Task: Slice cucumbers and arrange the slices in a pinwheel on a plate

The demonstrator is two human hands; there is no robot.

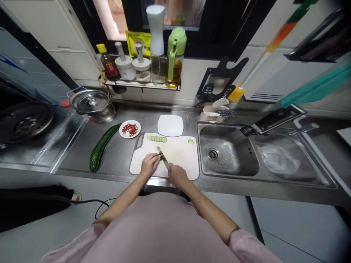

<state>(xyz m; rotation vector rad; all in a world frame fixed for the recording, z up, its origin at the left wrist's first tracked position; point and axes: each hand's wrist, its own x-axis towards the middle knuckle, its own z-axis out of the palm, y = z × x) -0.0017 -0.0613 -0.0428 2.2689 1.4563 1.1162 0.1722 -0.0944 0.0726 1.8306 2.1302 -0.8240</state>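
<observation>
A white cutting board (181,149) lies on the steel counter in front of me. My left hand (149,165) is curled over a small green piece of cucumber (161,156) and pins it to the board. My right hand (177,175) grips the handle of a knife (162,153), whose blade rests against that piece. A row of cucumber slices (157,138) sits at the board's far edge. One single slice (191,141) lies at its far right corner.
A whole cucumber (101,147) lies left of the board. Behind it are a small dish of red bits (129,129), an empty white plate (170,125) and a lidded steel pot (92,104). The sink (227,155) is at right; bottles (156,47) line the back shelf.
</observation>
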